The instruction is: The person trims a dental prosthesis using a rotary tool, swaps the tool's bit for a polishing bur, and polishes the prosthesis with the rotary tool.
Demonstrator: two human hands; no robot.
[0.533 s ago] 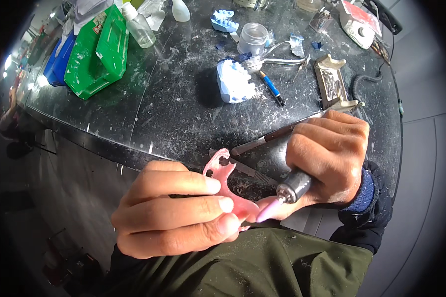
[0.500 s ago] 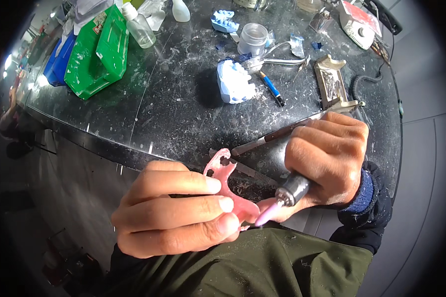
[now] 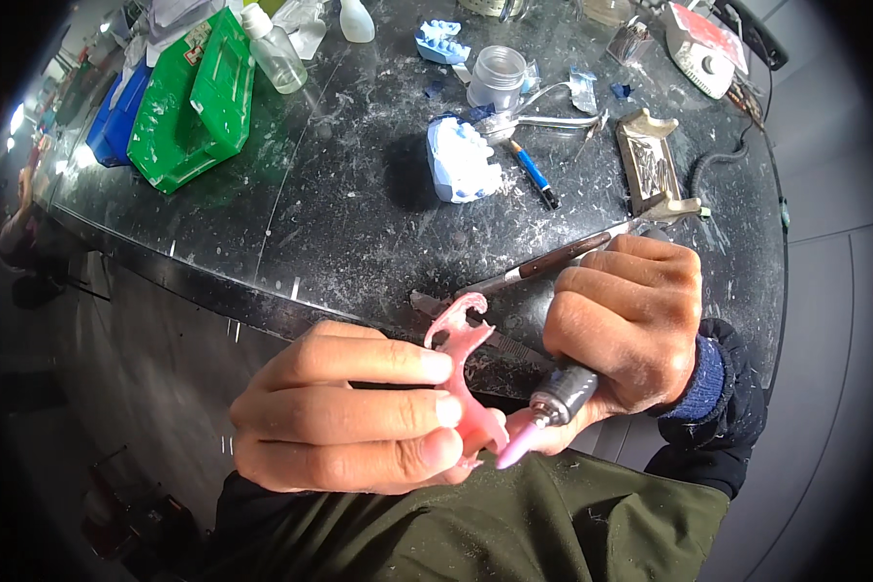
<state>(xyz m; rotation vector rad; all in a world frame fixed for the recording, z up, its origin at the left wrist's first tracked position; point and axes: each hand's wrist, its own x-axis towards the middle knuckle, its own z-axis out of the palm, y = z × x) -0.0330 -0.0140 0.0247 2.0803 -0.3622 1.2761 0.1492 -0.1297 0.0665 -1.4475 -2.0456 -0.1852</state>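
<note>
My left hand point(image 3: 344, 412) is closed on a pink denture base point(image 3: 468, 388), a thin curved plate with a hooked, notched upper end. Wrapped in my right hand point(image 3: 630, 325) is a black rotary handpiece point(image 3: 565, 391), fitted with a pinkish-purple grinding bit point(image 3: 520, 445). The bit lies against or very close to the lower right edge of the denture base; contact cannot be made out for certain. My right thumb reaches in behind the bit, toward the plate. Fingers of my left hand hide the plate's left side.
Beyond my hands, a blue-white dental model point(image 3: 461, 160) stands on the dusty black bench point(image 3: 349, 223). A wooden-handled knife point(image 3: 553, 260) lies nearer. Also there are a blue pen point(image 3: 533, 175), a clear jar point(image 3: 498, 78), a metal holder point(image 3: 650, 165) and a green bin point(image 3: 179, 121).
The denture base has shifted slightly right and tilted in my left hand. My right hand and the handpiece have moved a little left and down, the bit staying near the plate's edge.
</note>
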